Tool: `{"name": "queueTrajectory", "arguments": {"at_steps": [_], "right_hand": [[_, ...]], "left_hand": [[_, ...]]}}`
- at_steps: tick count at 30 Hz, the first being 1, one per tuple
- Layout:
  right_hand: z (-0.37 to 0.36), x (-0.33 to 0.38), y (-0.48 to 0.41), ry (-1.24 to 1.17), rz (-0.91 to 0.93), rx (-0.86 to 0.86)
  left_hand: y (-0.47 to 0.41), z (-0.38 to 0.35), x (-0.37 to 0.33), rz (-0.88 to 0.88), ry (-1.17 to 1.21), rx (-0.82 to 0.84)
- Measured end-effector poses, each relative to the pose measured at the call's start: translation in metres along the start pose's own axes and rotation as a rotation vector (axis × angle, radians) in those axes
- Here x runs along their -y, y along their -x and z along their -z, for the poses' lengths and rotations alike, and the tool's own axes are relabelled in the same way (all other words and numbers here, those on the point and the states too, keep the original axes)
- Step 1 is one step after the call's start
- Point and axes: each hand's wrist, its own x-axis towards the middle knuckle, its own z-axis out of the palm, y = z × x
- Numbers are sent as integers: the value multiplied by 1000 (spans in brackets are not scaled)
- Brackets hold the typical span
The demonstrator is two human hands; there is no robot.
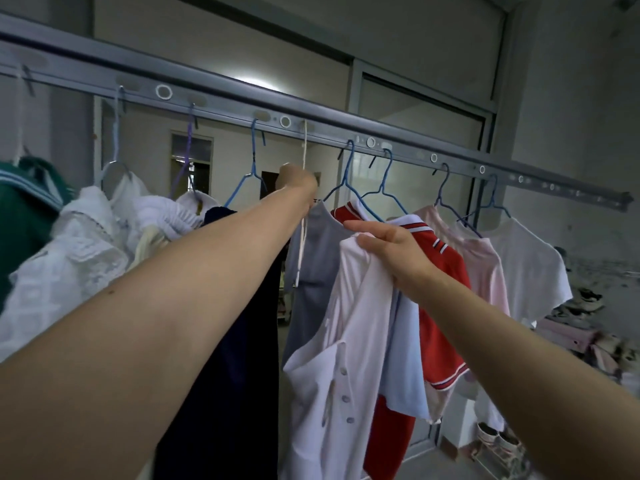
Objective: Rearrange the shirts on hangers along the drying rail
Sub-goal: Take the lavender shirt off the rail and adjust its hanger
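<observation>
Our left hand [297,184] is raised to just under the drying rail [221,88], fingers curled into a fist round a thin cream stem [305,147] that drops from one of the rail's slots. Whether that is a hanger's neck or a cord we cannot tell, since it runs on below the fist. Our right hand [389,245] sits lower and pinches the shoulder of the white buttoned shirt [332,375] between thumb and fingers, bunching the cloth.

We judge the split deliberate: the upper grip governs where the hook sits, and the lower one keeps the loose shirt from swinging or sliding off.

That shirt hangs near the middle of the rail, in front of a grey-blue shirt [311,271] and touching a light blue shirt [405,358] and a red polo [443,306], both on blue wire hangers [349,181]. These four crowd together, which is probably why we work here.

Further right, a pink shirt [485,265] and a white T-shirt [530,265] each hook into their own slot. The slots seem meant to stop hooks sliding, so moving a hanger likely means lifting it out.

To the left, a navy garment [242,375] hangs just beside our forearm, then white lace blouses [69,265] and a green garment [20,220], bunched. Shoes [498,441] stand on the floor at lower right.
</observation>
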Motion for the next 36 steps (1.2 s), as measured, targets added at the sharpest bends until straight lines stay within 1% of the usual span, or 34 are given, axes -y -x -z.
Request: {"name": "queueTrajectory", "arguments": {"at_steps": [3, 6, 10, 12, 16, 22, 25, 28, 31, 33, 36], "right_hand": [[-5, -5, 8, 38, 28, 5], [-11, -7, 14, 72, 44, 6], [-16, -11, 19, 43, 30, -47], [-18, -15, 21, 46, 35, -60], [-22, -20, 21, 42, 43, -65], [-18, -19, 18, 22, 84, -168], [-14, -22, 17, 35, 73, -202], [-13, -20, 18, 91, 41, -210], [-16, -21, 22, 76, -15, -215], [-16, -26, 25, 46, -49, -205], [-18, -41, 33, 80, -89, -181]], "left_hand": [[-5, 3, 11, -111, -70, -59], [-8, 9, 16, -194, -169, -13], [-10, 15, 16, -270, -220, 6], [-10, 18, 18, -300, -241, -1], [-7, 21, 9, -432, -382, -40], [19, 16, 7, -569, -428, -98], [45, 24, 24, -513, -383, -128], [59, 40, 48, -377, -250, -78], [58, 65, 67, -265, -126, -17], [58, 77, 76, -217, -111, 32], [68, 92, 92, -238, -177, 79]]}}
